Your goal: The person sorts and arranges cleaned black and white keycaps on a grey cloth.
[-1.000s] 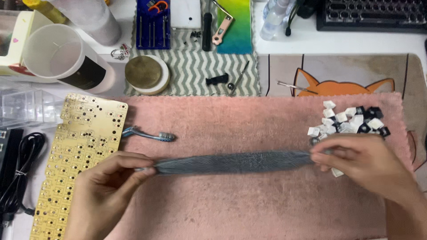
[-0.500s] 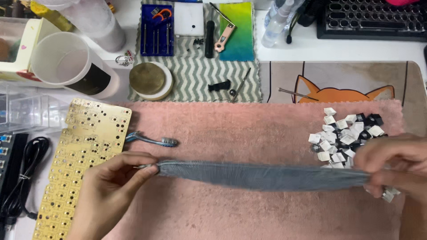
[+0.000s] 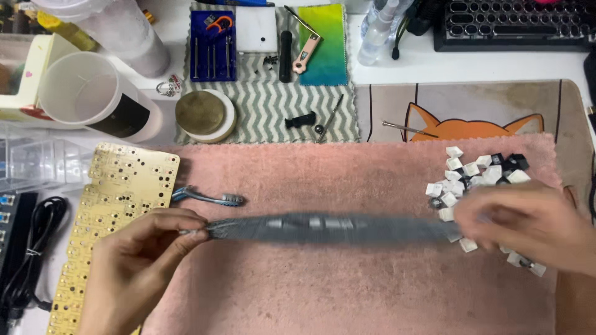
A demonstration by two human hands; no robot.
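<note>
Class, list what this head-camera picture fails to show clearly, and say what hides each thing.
1. Right hand: motion-blurred, so its grip on the grey strip is unclear.
2. Keycaps: partly hidden under the right hand.
3. Yellow plate: lower end covered by the left hand and cut by the bottom edge.
4. Keyboard: cut off by the top edge.

I count two hands, the left hand [image 3: 139, 263] and the right hand [image 3: 528, 226], sharing one long grey strip [image 3: 329, 228] between them. One pink terry towel [image 3: 347, 291] lies under it, with one yellow perforated circuit plate [image 3: 118, 205] and one blue-handled toothbrush [image 3: 208, 198] at its left edge. The small white and black keycaps [image 3: 478, 174] sit in one heap; several are hidden or blurred, so I cannot give an exact number. Further back I see one white plastic cup [image 3: 93, 99], one round brass-coloured lid [image 3: 202, 113], one blue case of screwdrivers [image 3: 213, 44] and one dark keyboard [image 3: 515, 25].
</note>
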